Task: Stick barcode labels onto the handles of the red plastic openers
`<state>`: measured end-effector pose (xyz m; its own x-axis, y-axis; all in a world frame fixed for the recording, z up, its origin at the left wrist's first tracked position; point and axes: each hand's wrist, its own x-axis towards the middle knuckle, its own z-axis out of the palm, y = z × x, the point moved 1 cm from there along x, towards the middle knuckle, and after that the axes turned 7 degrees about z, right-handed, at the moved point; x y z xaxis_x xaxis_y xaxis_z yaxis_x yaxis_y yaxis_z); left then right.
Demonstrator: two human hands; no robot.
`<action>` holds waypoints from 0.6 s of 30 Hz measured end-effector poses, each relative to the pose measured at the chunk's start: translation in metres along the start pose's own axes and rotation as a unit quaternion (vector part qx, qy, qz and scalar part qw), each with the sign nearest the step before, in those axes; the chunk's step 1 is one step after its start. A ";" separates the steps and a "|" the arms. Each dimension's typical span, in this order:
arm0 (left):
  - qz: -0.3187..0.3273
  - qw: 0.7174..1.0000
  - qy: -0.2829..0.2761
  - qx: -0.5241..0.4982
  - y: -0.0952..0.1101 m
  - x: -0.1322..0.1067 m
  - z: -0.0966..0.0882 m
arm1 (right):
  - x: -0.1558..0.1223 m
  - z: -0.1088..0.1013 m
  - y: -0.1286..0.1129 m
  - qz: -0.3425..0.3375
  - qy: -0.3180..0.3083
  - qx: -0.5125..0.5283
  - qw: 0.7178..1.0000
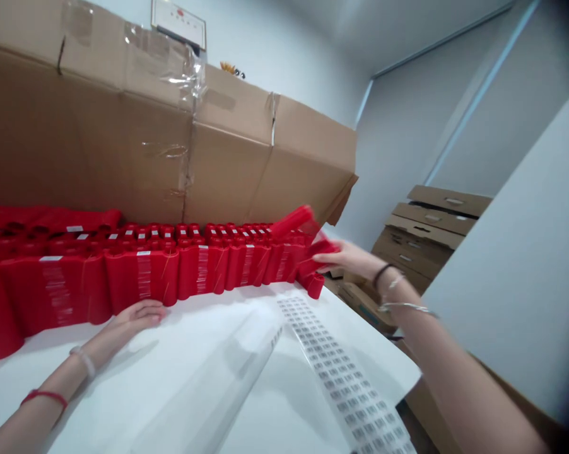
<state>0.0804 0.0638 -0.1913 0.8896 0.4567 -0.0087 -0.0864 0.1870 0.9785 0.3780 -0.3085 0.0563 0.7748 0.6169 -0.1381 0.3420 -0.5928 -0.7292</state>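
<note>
On the white table below a wall of cardboard cartons, my left hand lay flat, fingers together, beside a long row of barcode-labelled red packs, while my right hand pinched a red pack at the row's far end, a strip of barcode labels with many left on it lying between my hands.

2 hands: left hand, right hand. Red sleeves: dozens, exact count unreadable, packed in overlapping rows; 1 more held in right-hand fingers. White barcode tags: about one per sleeve, partly hidden. 1 barcode sheet. 1 clear film. 1 bench. 1 big carton. Flat cartons: roughly 5, stacked. 1 wall frame. Bracelets: 2 left, 3 right.
</note>
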 end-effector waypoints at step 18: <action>0.025 0.998 0.014 -0.046 -0.001 0.001 0.001 | 0.066 -0.033 0.040 0.232 0.108 -0.083 0.963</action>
<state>0.0818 0.0636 -0.1921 0.8701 0.4918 0.0334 -0.1735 0.2423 0.9546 0.4600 -0.3086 0.0404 0.9509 0.1541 -0.2685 -0.0019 -0.8643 -0.5030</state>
